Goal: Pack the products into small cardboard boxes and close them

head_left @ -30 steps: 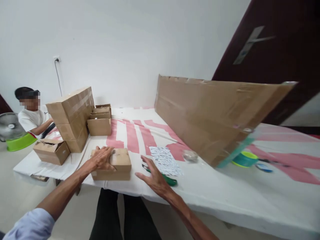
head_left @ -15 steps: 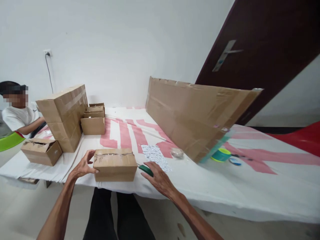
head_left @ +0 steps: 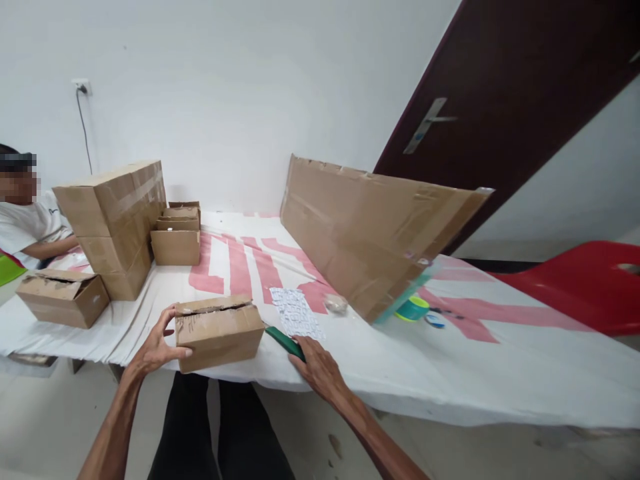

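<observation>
A small cardboard box (head_left: 220, 337) sits at the near table edge, slightly turned, with a dark open slit along its taped top seam. My left hand (head_left: 157, 343) grips its left end, thumb on the front face and fingers behind. To the right of the box, my right hand (head_left: 317, 365) has its fingers and thumb closed on the near end of a green box cutter (head_left: 283, 341). The cutter points toward the box's right end, low over the tablecloth; its blade is hard to make out. A printed sheet of labels (head_left: 297, 313) lies just beyond.
Stacked cartons (head_left: 113, 227) stand at left, near open boxes (head_left: 175, 248) and another slit box (head_left: 64, 303). A large cardboard sheet (head_left: 370, 233) leans at centre right, with tape rolls (head_left: 413, 308) beside it. A red chair (head_left: 575, 287) is at right; a person (head_left: 30, 220) sits far left.
The box has turned slightly and its top seam gapes wider. My right hand has drawn back toward the cutter's near end, exposing more of its green body. The view has shifted right.
</observation>
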A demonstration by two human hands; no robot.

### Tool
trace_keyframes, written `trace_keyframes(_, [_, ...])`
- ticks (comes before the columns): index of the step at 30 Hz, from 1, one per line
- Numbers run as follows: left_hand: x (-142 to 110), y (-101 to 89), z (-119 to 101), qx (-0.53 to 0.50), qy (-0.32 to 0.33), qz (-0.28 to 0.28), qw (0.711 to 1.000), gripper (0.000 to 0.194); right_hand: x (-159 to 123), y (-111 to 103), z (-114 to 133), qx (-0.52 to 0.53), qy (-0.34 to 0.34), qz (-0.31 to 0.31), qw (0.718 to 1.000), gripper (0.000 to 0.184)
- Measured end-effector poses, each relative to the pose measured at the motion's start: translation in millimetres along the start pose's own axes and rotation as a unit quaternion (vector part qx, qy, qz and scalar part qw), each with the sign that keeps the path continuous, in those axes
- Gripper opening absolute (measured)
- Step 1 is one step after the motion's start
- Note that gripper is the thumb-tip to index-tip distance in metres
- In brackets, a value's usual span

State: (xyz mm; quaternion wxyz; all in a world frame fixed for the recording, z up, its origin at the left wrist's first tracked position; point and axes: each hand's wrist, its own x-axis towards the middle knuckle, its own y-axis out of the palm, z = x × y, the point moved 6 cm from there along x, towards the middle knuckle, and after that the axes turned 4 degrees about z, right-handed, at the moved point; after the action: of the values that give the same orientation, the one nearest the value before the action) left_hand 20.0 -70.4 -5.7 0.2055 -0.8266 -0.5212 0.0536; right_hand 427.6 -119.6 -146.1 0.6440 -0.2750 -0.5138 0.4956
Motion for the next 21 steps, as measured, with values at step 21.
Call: trace_keyframes(21, [2,9.1,7,0.001,0.007,-0.013,1.000,0.096,92,-94,179,0.232,-0.199,0.022,0.952,0.022])
